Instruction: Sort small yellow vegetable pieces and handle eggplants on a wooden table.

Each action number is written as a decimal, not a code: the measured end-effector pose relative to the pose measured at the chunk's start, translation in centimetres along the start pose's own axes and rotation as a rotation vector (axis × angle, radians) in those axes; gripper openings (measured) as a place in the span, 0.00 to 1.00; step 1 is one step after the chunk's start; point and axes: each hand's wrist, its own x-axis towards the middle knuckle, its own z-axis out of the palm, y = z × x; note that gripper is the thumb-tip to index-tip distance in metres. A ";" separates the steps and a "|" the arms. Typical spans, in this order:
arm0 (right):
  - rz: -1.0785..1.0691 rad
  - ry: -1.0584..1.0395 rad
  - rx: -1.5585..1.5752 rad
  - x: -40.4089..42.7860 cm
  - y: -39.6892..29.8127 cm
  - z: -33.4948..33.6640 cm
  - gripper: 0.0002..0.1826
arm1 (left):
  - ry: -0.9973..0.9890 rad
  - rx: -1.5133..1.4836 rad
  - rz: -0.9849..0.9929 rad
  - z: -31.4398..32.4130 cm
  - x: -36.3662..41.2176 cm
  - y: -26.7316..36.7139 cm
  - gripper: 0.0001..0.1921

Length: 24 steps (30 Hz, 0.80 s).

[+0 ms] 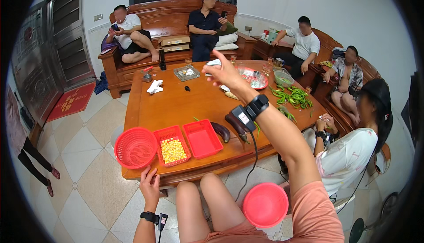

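Note:
My right hand (225, 72) reaches out over the far part of the wooden table (165, 100), fingers spread; a white item (214, 62) lies behind its fingers, and whether they touch cannot be told. My left hand (149, 185) is at the near left table edge, fingers apart and holding nothing, just below a round red plastic basket (135, 148). Beside that basket stand a red basket of corn kernels (173, 151) and a rectangular red basket (202, 139) with nothing seen in it. Two eggplants (221, 132) (236, 127) lie to its right, one partly behind my right wrist device.
Green peppers (298, 97), a plastic bowl (283, 78) and a red-rimmed tray (253, 78) are on the table's right. A glass ashtray (186, 73) stands at the back. A pink basin (265, 205) is by my knees. A person (347, 153) sits close on the right; others sit behind the table.

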 end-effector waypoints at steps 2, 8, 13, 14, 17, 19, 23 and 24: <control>0.037 -0.102 -0.047 -2.1 1.2 1.6 0.43 | -0.001 0.004 0.003 -0.3 -0.3 -0.2 0.14; 0.206 -0.418 0.002 -13.5 6.8 6.9 0.37 | -0.019 0.011 0.000 -0.6 -0.1 0.5 0.14; 0.348 -0.539 0.043 -19.0 8.6 9.0 0.34 | -0.003 0.011 0.019 -0.6 -0.2 0.0 0.14; 0.349 -0.542 0.044 -19.8 9.0 9.2 0.34 | 0.000 0.010 0.020 -0.6 -0.3 0.0 0.14; 0.337 -0.537 0.119 -21.9 10.8 9.9 0.31 | 0.010 0.020 0.042 -0.4 -0.3 -0.4 0.14; 0.402 -0.595 0.116 -22.8 11.7 10.2 0.29 | 0.005 0.020 0.038 -0.4 -0.4 -0.4 0.14; 0.480 -0.569 0.148 -23.7 12.6 10.3 0.26 | -0.008 0.018 0.037 -0.5 -0.5 -0.3 0.14; 0.482 -0.570 0.149 -23.7 12.9 10.2 0.26 | -0.008 0.018 0.035 -0.5 -0.4 -0.3 0.14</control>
